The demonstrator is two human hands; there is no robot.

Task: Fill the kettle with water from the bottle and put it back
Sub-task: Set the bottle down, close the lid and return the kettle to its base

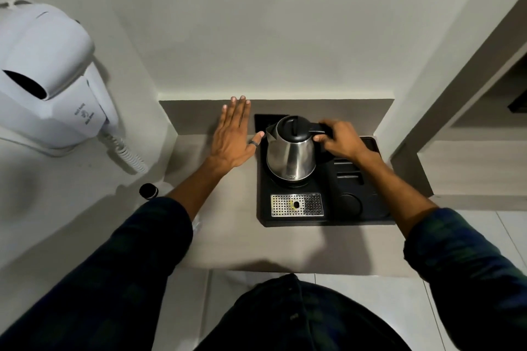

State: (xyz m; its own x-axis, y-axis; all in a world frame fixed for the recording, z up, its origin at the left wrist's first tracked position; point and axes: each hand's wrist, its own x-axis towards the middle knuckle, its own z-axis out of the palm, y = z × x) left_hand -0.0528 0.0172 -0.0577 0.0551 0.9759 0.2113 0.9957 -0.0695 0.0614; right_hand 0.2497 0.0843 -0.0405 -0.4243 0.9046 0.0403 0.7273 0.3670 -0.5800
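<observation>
A silver kettle (289, 155) with a black lid sits on a black tray (370, 208), its perforated silver grate (296, 204) at six o'clock, on the beige tabletop (228, 236).

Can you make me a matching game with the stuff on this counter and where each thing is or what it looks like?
Things:
1. kettle
2. left hand
3. hair dryer
4. metal grate

Clues:
A. white, hanging on the wall at the left
B. open and flat, holding nothing
C. shiny with little holes, at the front of the black tray
D. silver with a black lid, its handle gripped by the right hand

Pairs: 1-D, 2-B, 3-A, 4-C
</observation>
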